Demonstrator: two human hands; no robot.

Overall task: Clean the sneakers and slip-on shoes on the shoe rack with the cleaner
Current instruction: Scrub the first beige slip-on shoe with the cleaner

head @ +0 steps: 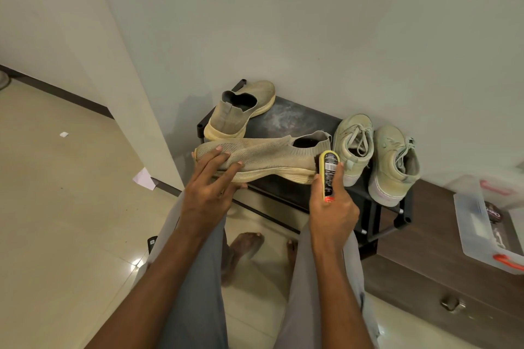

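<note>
Right hand (333,207) grips cleaner (328,173), brush end hidden behind slip-on (263,157).

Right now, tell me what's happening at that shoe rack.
A person is cleaning shoes. The left hand holds a beige slip-on shoe by its toe end, lying sideways over the front of the black shoe rack. The right hand grips the cleaner, its top end against the shoe's heel. The other slip-on stands at the rack's back left, and a pair of pale green sneakers leans against the wall on its right end.
</note>
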